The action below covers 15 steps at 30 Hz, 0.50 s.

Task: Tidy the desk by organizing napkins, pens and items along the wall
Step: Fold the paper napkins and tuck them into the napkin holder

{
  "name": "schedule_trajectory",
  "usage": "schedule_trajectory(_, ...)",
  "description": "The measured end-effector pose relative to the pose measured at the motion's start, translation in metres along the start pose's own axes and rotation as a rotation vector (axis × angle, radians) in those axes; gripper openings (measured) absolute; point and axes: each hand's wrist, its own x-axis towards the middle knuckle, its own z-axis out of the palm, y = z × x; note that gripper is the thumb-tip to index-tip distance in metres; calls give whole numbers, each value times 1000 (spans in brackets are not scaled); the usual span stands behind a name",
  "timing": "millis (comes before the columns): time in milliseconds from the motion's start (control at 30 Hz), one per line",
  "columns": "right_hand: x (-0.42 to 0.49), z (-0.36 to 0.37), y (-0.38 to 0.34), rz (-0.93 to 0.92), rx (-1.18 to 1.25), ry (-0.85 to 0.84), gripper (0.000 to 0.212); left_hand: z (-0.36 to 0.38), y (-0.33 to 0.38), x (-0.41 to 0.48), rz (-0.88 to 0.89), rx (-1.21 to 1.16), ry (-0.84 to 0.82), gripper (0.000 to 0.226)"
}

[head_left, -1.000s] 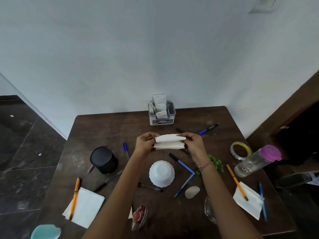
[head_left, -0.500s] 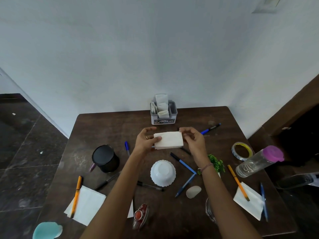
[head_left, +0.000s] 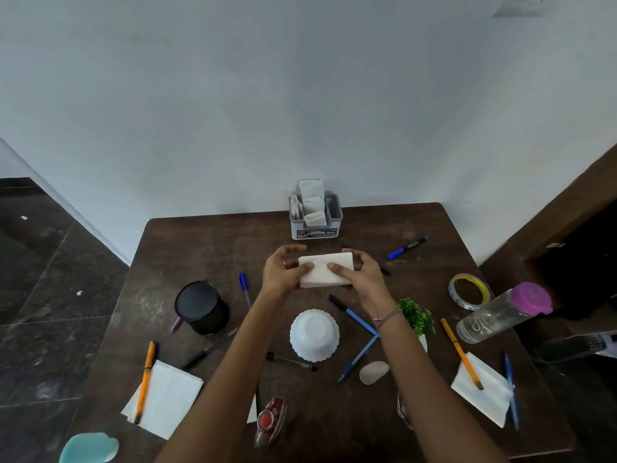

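- We hold the folded napkin above the middle of the desk, just before the grey holder. Our left hand and right hand each pinch an end, thumbs on top, fingers curled beneath.
- Folding looks nearly done, we judge. Next it must slot upright into the holder, already crowded with napkins.
- Two loose napkins lie under orange pens at the near corners. The white bowl, black cup and scattered pens block nothing on that short reach.

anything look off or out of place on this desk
The white bowl sits upside down in the middle, base up. The left orange pen lies across the front-left napkin and the right orange pen across the front-right napkin.
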Motion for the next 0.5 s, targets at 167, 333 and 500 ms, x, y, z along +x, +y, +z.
schedule_trajectory(167, 8, -9, -3, -85, -30, 37, 44, 0, -6, 10, 5, 68, 7, 30)
schedule_trajectory(333, 15, -14, -14, -339, -355, -39, 37, 9, -8, 15, 262, 502, -57, 37)
schedule_trajectory(500, 30, -8, -29, -478, -592, -123, 38, 24, 8, 30, 391, 795, 50, 31)
